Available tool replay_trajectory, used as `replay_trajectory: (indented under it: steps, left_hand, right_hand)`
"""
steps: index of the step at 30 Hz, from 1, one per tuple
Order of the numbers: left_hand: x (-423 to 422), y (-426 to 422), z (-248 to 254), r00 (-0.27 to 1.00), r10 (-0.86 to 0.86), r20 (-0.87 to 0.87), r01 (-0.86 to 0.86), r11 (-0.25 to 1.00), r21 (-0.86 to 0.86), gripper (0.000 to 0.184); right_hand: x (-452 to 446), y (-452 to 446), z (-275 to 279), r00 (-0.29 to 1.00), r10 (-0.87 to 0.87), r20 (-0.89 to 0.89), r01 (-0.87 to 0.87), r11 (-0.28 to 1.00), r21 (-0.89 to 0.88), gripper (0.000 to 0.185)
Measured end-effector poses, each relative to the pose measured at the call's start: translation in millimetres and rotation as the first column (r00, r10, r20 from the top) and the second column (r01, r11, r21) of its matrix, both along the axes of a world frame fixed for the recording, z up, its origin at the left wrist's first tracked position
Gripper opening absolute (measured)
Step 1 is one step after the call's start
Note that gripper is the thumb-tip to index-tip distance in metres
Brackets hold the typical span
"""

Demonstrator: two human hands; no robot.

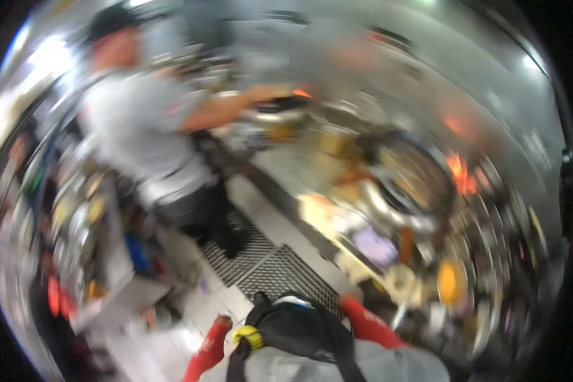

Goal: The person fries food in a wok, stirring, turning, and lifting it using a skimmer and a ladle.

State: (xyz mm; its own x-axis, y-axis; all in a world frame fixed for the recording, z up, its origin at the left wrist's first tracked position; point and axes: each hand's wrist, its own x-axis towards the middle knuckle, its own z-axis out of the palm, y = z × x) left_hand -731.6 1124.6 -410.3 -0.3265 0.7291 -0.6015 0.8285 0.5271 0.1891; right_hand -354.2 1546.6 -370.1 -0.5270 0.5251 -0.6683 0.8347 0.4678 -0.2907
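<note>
The whole view is smeared by motion. My left hand (pixel 223 321) hangs low beside my body, below a red sleeve, over the pale tiled floor. Its fingers are too small and blurred to read, and nothing shows clearly in it. On the other side, my right hand (pixel 348 298) is at the end of another red sleeve, close to the front edge of the cooking counter (pixel 318 219). Its fingers are hidden or blurred. A dark apron (pixel 296 331) covers my front, with a yellow band (pixel 249 337) at its left side.
A co-worker (pixel 140 127) in a grey shirt stands ahead left, one arm stretched to a dark pan (pixel 283 104). A large wok (pixel 420 169) and flames (pixel 461 174) are at the right. Dark perforated mats (pixel 290 272) lie on the floor. A metal counter (pixel 118 302) stands left.
</note>
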Motion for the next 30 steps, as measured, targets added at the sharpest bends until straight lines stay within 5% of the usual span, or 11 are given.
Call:
replay_trajectory:
  steps: [2,4,8,9,13,18,20,21,23,27,30]
  left_hand:
    - [4.6,7.9,13.8,0.992,0.082,0.094,-0.082,0.997,-0.011,0.036]
    - [4.5,12.7,17.6,0.985,0.103,0.142,-0.101,0.995,-0.018,0.036]
    - [-8.0,14.4,28.8,0.984,0.095,0.150,-0.093,0.995,-0.019,0.035]
    - [-10.7,15.2,33.0,0.984,0.096,0.147,-0.095,0.995,-0.015,0.035]
    - [-26.4,28.4,50.3,0.975,0.139,0.172,-0.148,0.988,0.040,0.035]
    - [-39.8,63.8,67.2,0.950,0.198,0.241,-0.239,0.959,0.153,0.036]
    - [-51.3,76.2,52.6,0.965,0.151,0.214,-0.206,0.942,0.265,0.036]
    - [-40.2,102.4,104.6,0.885,0.295,0.361,-0.354,0.929,0.107,0.036]
    - [-55.5,121.7,102.5,0.771,0.222,0.597,-0.367,0.921,0.132,0.036]
    - [-84.6,190.9,95.3,0.930,-0.208,0.304,0.091,0.930,0.357,0.034]
    - [-76.9,259.8,156.1,0.947,-0.280,0.155,0.194,0.887,0.418,0.034]
  right_hand:
    - [18.1,6.2,-87.0,0.995,-0.092,-0.039,0.097,0.981,0.166,0.029]
    - [-0.8,0.3,-0.8,0.924,-0.366,0.109,0.379,0.911,-0.160,0.032]
    - [2.8,-20.1,12.1,0.767,-0.641,-0.009,0.641,0.767,-0.014,0.030]
    - [2.2,-21.3,-2.3,0.956,-0.288,0.048,0.286,0.957,0.045,0.030]
    - [-1.3,-49.0,56.9,0.602,-0.798,0.025,0.794,0.601,0.092,0.026]
    - [15.6,-15.7,-62.7,0.935,-0.336,-0.111,0.343,0.938,0.050,0.020]
    - [7.4,-4.8,-53.5,0.853,-0.331,-0.403,0.402,0.909,0.106,0.022]
    - [-1.4,1.8,16.0,0.735,-0.637,-0.233,0.639,0.765,-0.078,0.028]
    - [6.7,18.7,28.7,0.816,-0.531,-0.228,0.578,0.748,0.328,0.027]
    - [63.3,76.4,-92.1,0.484,-0.872,-0.078,0.802,0.405,0.440,0.026]
    - [73.0,80.8,-59.8,0.637,-0.767,0.074,0.668,0.598,0.443,0.027]
